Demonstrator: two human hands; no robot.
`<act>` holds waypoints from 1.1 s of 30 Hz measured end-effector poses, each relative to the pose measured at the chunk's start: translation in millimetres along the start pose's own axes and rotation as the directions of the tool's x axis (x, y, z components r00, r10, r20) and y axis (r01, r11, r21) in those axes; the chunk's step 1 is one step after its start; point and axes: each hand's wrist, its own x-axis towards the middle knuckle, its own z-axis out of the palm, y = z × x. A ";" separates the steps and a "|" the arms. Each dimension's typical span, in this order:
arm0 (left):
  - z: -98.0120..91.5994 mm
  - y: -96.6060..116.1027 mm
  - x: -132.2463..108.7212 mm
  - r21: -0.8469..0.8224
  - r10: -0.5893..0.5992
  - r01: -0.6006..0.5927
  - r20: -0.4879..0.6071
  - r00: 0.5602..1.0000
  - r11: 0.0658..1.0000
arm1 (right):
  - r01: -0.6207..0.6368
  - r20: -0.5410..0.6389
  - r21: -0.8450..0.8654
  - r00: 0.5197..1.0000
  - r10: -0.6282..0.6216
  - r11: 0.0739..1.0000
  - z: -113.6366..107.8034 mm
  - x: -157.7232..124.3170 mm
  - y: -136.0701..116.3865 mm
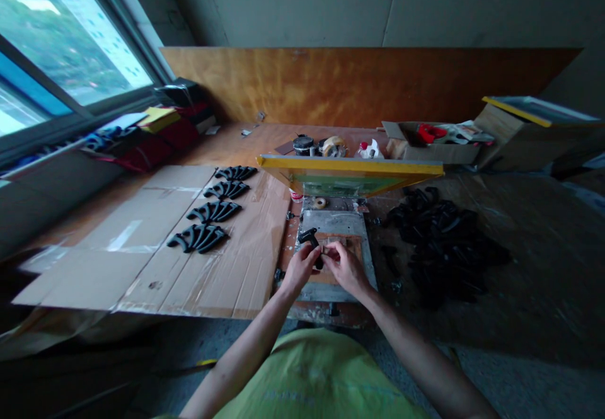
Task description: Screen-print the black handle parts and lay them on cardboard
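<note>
In front of me, over the press bed, I hold a black plastic handle (309, 237) with a crosspiece at its upper end. The fingers of my left hand (301, 268) are closed round its lower part. From the other side, my right hand (347, 269) pinches at the same handle, its fingertips meeting those of the left; whether a small bit is also between them I cannot tell. Beneath my hands lies the metal base plate (331, 220) with a brown block (353, 247) on it. Behind it a yellow-framed printing screen (350, 166) stands raised and tilted.
Several fanned rows of black handles (201, 239) lie on flattened cardboard (137, 242) at left. A heap of black handles (444, 242) is at right. Behind the screen stand a dark jar (303, 145), a tape roll (333, 146) and an open carton (435, 151).
</note>
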 end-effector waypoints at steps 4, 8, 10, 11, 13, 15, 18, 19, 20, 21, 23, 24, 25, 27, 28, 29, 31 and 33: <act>-1.3 8.7 -9.9 -0.026 -0.044 0.045 0.018 0.999 0.999 | -0.030 0.006 -0.006 1.000 0.030 1.000 -12.5 -1.7 6.2; 3.6 19.9 -22.3 -0.050 -0.036 0.040 0.077 0.996 0.998 | -0.049 0.031 0.000 0.998 0.049 0.999 -27.0 -1.8 12.9; 6.0 22.6 -26.8 -0.072 -0.035 0.042 0.091 0.995 0.997 | -0.064 0.038 -0.008 0.997 0.064 0.998 -33.7 -1.2 17.9; 7.1 23.4 -28.6 -0.084 -0.035 0.043 0.097 0.995 0.996 | -0.073 0.039 -0.013 0.997 0.073 0.997 -36.8 -0.7 20.7; 9.3 24.6 -30.9 -0.103 -0.029 0.039 0.101 0.994 0.994 | -0.089 0.042 -0.022 0.995 0.090 0.996 -43.2 0.5 26.3; 12.1 26.1 -31.9 -0.108 -0.024 0.035 0.104 0.994 0.994 | -0.103 0.046 -0.021 0.994 0.103 0.994 -50.3 2.5 31.9; 17.5 27.7 -31.2 -0.100 -0.025 0.036 0.113 0.993 0.994 | -0.105 0.044 -0.009 0.993 0.105 0.994 -63.9 7.8 43.9; 19.4 27.4 -30.4 -0.093 -0.031 0.042 0.113 0.993 0.995 | -0.100 0.039 -0.006 0.994 0.100 0.995 -69.3 10.3 50.0; 21.2 26.4 -29.3 -0.084 -0.039 0.048 0.110 0.993 0.995 | -0.094 0.034 -0.004 0.995 0.094 0.996 -75.2 13.5 57.6; 22.7 24.6 -28.0 -0.075 -0.049 0.056 0.101 0.994 0.996 | -0.092 0.028 0.001 0.995 0.092 0.996 -81.6 17.2 66.6; 24.6 18.8 -24.5 -0.064 -0.079 0.083 0.068 0.995 0.994 | -0.099 0.014 0.015 0.995 0.098 0.995 -95.8 27.3 88.2; 25.0 14.9 -22.2 -0.065 -0.097 0.099 0.042 0.994 0.993 | -0.107 0.004 0.021 0.994 0.107 0.994 -103.6 34.0 100.1; 25.1 10.6 -19.6 -0.066 -0.115 0.115 0.010 0.993 0.991 | -0.120 -0.008 0.019 0.993 0.120 0.993 -111.7 42.0 112.4; 24.0 0.8 -13.6 -0.052 -0.145 0.141 -0.066 0.987 0.989 | -0.156 -0.038 -0.011 0.987 0.156 0.988 -127.9 62.1 136.4; 23.0 -4.4 -10.3 -0.030 -0.154 0.152 -0.106 0.982 0.988 | -0.180 -0.053 -0.038 0.983 0.178 0.983 -135.7 74.2 147.7; 21.7 -9.7 -7.0 0.001 -0.161 0.162 -0.142 0.977 0.987 | -0.208 -0.068 -0.079 0.977 0.203 0.975 -142.8 87.5 158.3; 19.1 -19.9 -1.1 0.082 -0.170 0.189 -0.197 0.966 0.979 | -0.262 -0.100 -0.176 0.964 0.247 0.949 -154.6 117.2 177.3; 17.1 -27.9 2.9 0.186 -0.178 0.227 -0.246 0.953 0.956 | -0.284 -0.128 -0.257 0.957 0.259 0.924 -162.2 149.3 192.9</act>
